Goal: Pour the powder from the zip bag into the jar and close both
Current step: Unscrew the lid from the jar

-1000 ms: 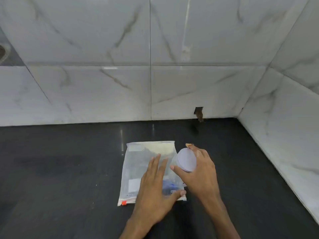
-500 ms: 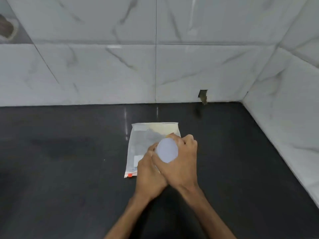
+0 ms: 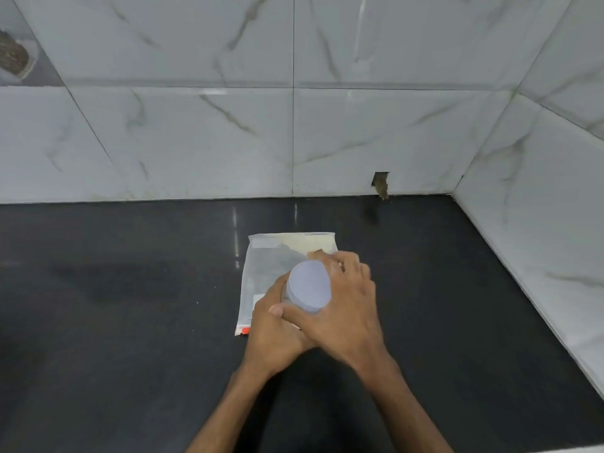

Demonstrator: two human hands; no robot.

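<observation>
Head view: your left hand grips the clear jar; your right hand curls its fingers round the flat lilac lid, over the translucent zip bag.

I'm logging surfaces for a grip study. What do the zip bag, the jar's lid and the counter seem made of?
The zip bag looks like thin translucent plastic film: the dark counter shows grey through it. The lid is probably moulded plastic, matte pale lilac, without glare. The counter seems polished dark stone, perhaps granite; it mirrors light streaks.
</observation>
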